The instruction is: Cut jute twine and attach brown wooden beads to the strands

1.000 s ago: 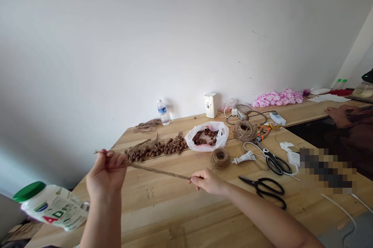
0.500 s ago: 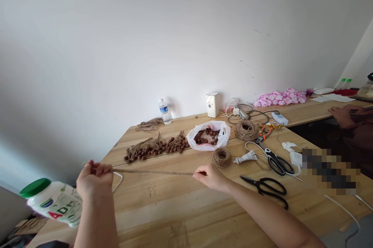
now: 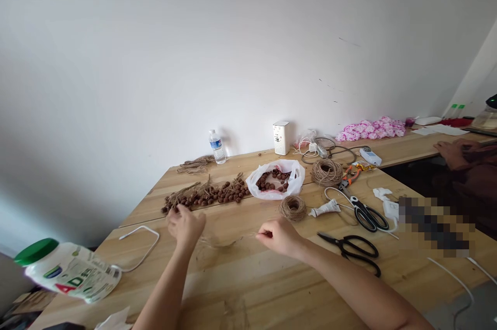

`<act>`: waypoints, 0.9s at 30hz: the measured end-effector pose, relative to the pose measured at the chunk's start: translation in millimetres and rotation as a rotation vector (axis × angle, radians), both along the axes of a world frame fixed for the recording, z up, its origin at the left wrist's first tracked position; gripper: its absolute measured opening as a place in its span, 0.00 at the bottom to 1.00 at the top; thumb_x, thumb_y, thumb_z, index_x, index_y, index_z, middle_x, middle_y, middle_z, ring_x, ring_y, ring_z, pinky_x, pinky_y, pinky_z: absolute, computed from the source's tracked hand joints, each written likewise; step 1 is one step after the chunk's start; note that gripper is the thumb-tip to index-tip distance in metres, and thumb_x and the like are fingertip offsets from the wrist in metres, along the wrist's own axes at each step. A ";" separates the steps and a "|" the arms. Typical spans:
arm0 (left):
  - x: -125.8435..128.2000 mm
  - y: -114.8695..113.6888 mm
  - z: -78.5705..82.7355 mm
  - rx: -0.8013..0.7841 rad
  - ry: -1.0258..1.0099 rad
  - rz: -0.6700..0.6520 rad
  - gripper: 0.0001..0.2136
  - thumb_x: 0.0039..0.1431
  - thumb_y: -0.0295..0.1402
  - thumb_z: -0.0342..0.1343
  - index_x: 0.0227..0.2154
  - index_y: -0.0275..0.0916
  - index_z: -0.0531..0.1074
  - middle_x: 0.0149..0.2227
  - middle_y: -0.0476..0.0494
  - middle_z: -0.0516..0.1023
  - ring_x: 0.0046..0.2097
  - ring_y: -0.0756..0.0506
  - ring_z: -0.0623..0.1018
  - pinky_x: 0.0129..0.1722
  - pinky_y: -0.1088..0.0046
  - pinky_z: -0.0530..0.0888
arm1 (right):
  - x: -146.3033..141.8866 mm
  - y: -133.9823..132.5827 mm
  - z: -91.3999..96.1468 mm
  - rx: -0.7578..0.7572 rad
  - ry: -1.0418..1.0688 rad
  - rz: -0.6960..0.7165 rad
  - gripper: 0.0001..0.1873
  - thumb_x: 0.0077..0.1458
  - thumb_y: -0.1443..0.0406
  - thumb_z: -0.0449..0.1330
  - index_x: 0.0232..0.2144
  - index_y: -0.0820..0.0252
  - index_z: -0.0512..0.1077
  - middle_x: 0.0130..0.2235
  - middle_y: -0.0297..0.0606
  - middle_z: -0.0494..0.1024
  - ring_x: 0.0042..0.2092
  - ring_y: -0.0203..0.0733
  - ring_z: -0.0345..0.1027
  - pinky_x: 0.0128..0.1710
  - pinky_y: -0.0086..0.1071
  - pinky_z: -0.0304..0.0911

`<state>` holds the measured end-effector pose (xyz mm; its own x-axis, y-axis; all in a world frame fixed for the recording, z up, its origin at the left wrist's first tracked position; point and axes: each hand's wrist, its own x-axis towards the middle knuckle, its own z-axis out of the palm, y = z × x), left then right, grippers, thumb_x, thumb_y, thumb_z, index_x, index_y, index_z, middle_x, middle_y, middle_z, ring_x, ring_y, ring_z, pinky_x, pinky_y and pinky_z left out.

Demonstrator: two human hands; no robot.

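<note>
My right hand point(image 3: 281, 237) is closed in a pinch on a thin length of twine point(image 3: 223, 244), which sags to the left just above the wooden table. My left hand point(image 3: 187, 224) has its fingers apart, reaching near the front of a row of brown nut-like beads tied on twine stems point(image 3: 207, 193); nothing shows between its fingers. Beyond my right hand sits a small roll of twine point(image 3: 293, 208). A white plastic bag point(image 3: 254, 182) with loose brown beads in it stands behind that roll. Black-handled scissors point(image 3: 355, 247) lie right of my right hand.
A larger twine coil point(image 3: 327, 172), pliers point(image 3: 350, 177), more scissors point(image 3: 368, 216) and a white tube point(image 3: 325, 208) lie to the right. A green-capped jar point(image 3: 73, 273) stands at left, a water bottle point(image 3: 217, 146) at the back. Another person's hands point(image 3: 452, 154) are far right.
The twine was stretched taut between both hands; now it hangs slack. My left hand has moved right and forward toward the beads, its fingers opened. My right hand has barely moved.
</note>
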<state>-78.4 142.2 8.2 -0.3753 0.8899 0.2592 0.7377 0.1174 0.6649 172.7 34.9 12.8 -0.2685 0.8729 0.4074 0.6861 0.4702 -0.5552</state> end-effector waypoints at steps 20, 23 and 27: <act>87.9 -77.0 24.3 -0.396 -0.584 -0.997 0.15 0.47 0.44 0.60 0.22 0.35 0.73 0.19 0.54 0.61 0.22 0.54 0.54 0.22 0.76 0.50 | 34.6 4.1 32.6 -0.012 0.053 0.035 0.04 0.51 0.68 0.61 0.30 0.62 0.77 0.31 0.39 0.78 0.33 0.39 0.70 0.34 0.28 0.62; 88.0 -76.9 24.8 -0.414 -0.603 -0.967 0.15 0.46 0.44 0.60 0.25 0.34 0.74 0.19 0.54 0.62 0.21 0.54 0.54 0.21 0.76 0.49 | 55.3 -12.9 44.2 0.019 -0.102 -0.045 0.14 0.51 0.67 0.62 0.42 0.62 0.74 0.42 0.43 0.76 0.45 0.44 0.69 0.44 0.33 0.62; 87.9 -75.1 25.0 -0.348 -0.599 -0.969 0.14 0.46 0.43 0.59 0.25 0.35 0.75 0.21 0.52 0.66 0.23 0.53 0.58 0.23 0.76 0.53 | 97.6 -60.6 30.6 -0.051 -0.487 -0.389 0.12 0.55 0.70 0.56 0.42 0.61 0.73 0.42 0.47 0.74 0.42 0.50 0.69 0.41 0.39 0.64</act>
<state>9.5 67.2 33.1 0.5130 0.8575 -0.0401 0.2014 -0.0748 0.9767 270.3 -25.7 43.4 -0.0714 0.9592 0.2737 0.9817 0.1162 -0.1511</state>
